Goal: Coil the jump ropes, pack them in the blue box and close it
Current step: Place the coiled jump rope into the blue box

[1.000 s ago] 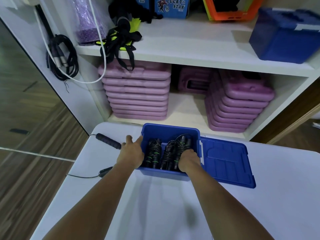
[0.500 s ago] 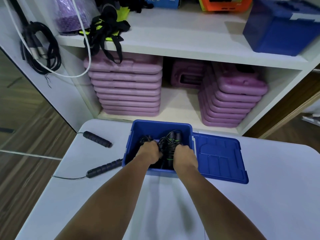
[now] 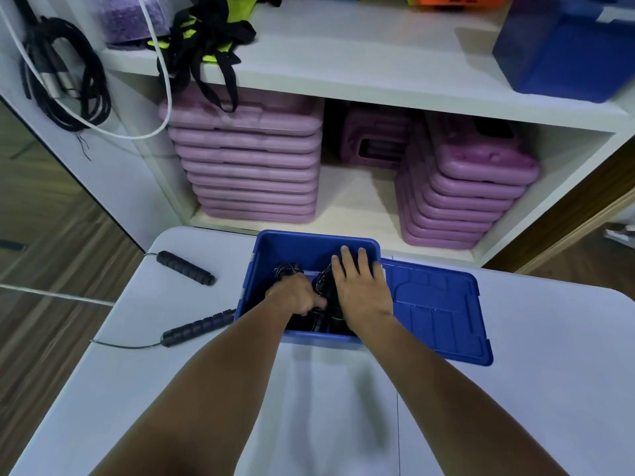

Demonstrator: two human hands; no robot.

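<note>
The open blue box stands on the white table, its lid lying flat to the right. Coiled black jump ropes with green bands lie inside. My left hand reaches into the box, fingers curled around a black rope bundle. My right hand lies flat with fingers spread over the ropes on the right side. One uncoiled jump rope stays outside on the left: one black foam handle farther back, the other handle near the box with its thin cable trailing left.
The white table ends at a curved far edge beside a white shelf unit. Stacks of purple cases fill the lower shelf. Another blue box sits on the upper shelf right. Black cables hang on the left.
My left hand moved from the box's left rim into the box. My right hand opened and slid forward over the ropes. The view tilted down and closer.
</note>
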